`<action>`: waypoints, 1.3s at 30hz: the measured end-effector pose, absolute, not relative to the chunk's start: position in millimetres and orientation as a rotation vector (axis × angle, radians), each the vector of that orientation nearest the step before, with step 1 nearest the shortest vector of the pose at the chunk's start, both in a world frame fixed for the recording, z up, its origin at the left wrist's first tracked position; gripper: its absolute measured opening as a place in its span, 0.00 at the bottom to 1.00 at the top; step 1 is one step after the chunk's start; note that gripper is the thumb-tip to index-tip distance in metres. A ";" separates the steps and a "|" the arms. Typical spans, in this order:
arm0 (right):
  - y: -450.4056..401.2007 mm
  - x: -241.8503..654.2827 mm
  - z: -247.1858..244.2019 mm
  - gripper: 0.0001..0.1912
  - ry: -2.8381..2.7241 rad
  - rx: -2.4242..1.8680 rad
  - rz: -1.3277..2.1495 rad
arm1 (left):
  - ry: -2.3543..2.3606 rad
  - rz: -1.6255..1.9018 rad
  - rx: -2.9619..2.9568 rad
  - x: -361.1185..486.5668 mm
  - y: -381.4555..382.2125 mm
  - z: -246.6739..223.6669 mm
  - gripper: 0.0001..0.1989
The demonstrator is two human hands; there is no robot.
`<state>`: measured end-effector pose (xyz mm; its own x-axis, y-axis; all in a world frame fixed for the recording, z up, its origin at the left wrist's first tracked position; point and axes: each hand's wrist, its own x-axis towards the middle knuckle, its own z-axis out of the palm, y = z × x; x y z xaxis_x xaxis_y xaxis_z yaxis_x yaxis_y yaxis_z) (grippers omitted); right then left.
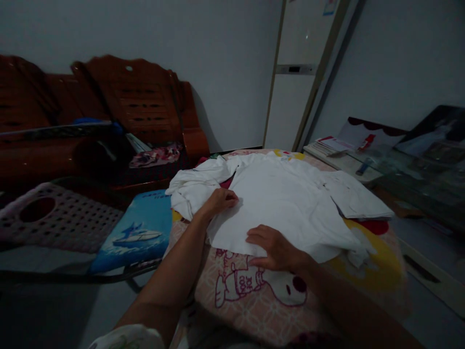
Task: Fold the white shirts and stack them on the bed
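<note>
- Lying ahead, the shirt runs away from me.
- Left hand: at its left side; can't tell if pinching.
- Right hand: fingers spread, at its near edge.

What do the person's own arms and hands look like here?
The left hand and right hand are both ungloved, five-fingered human hands, with no watch visible. A pale fabric sleeve with a faint greenish print ends near the left elbow; no sleeve shows on the right arm.

This is a home, shown by the carved wooden sofa and cartoon-print cover.
</note>
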<state>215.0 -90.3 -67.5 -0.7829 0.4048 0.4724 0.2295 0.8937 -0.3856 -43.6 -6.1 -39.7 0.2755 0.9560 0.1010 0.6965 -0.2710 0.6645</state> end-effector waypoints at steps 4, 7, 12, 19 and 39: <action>-93.4 205.3 -67.8 0.05 -2.517 -0.456 0.441 | 1.473 0.745 1.959 -43.4 -15.6 -43.6 0.12; -86.0 203.4 -66.6 0.12 -2.397 -0.498 0.613 | 1.380 0.862 1.837 -37.8 -22.3 -37.4 0.13; -78.3 203.6 -62.5 0.10 -2.197 -0.648 0.938 | 1.115 0.886 1.724 -26.3 -52.1 -9.9 0.13; -68.1 204.9 -70.6 0.09 -2.005 -0.785 1.081 | 0.995 0.423 2.226 6.7 -108.7 -2.7 0.07; -69.4 210.3 -68.7 0.08 -1.990 -0.740 1.240 | 1.065 0.514 2.509 15.7 -133.8 -53.6 0.10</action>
<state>210.3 -69.4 -68.7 -0.6147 0.7510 0.2411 0.1146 0.3875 -0.9147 15.7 -133.8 -53.6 0.6487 0.7380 0.1856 0.6047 -0.6480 0.4632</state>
